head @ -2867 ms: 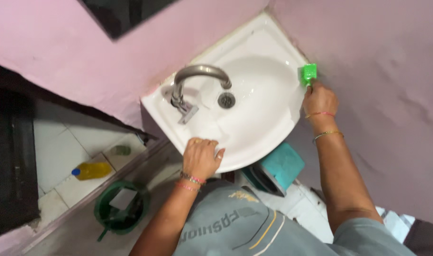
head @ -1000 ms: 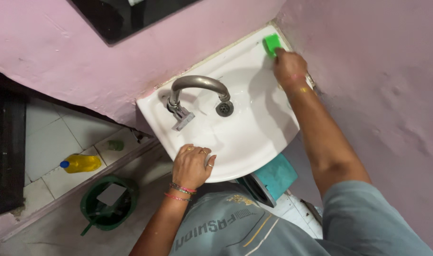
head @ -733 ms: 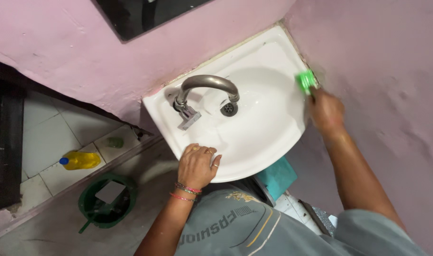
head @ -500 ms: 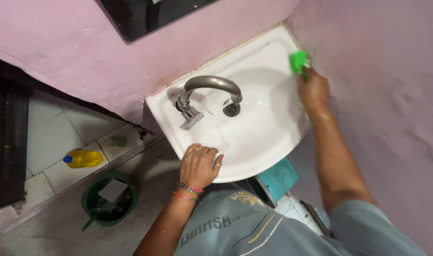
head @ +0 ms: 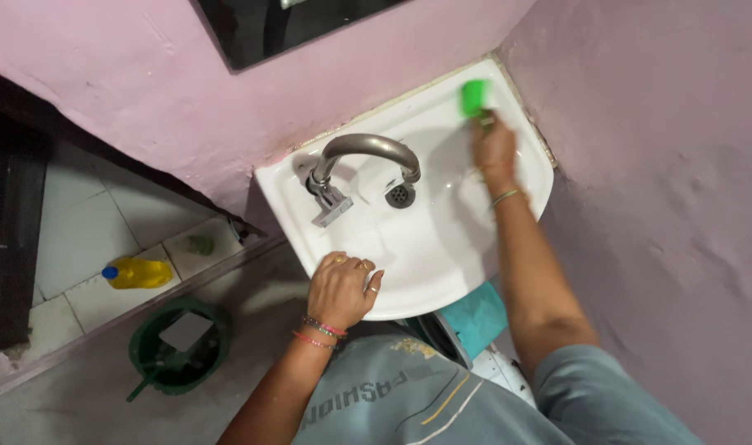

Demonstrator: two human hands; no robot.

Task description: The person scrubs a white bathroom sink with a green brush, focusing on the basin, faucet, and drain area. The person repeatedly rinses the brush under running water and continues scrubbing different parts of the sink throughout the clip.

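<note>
Head camera view, looking straight down on a small white corner washbasin (head: 442, 247) fixed between two pink walls (head: 145, 74). A person's right hand (head: 495, 151) reaches across the bowl to the far corner, fingers closed around a bright green scrubbing sponge (head: 474, 96), which is pressed on the flat rim close to where the walls meet. The hand is slightly blurred. A thin bangle sits on that wrist. The left hand (head: 340, 288) rests palm down on the near front rim of the basin, fingers curled loosely over the edge, holding nothing; rings and beaded bracelets show on it. A curved grey metal tap (head: 364, 156) arches over the drain (head: 400, 195). Below the basin, a teal container (head: 475, 317) is partly hidden. On the tiled floor to the left lie a yellow bottle with a blue cap (head: 137, 273) and a dark green bucket (head: 177, 346).
</note>
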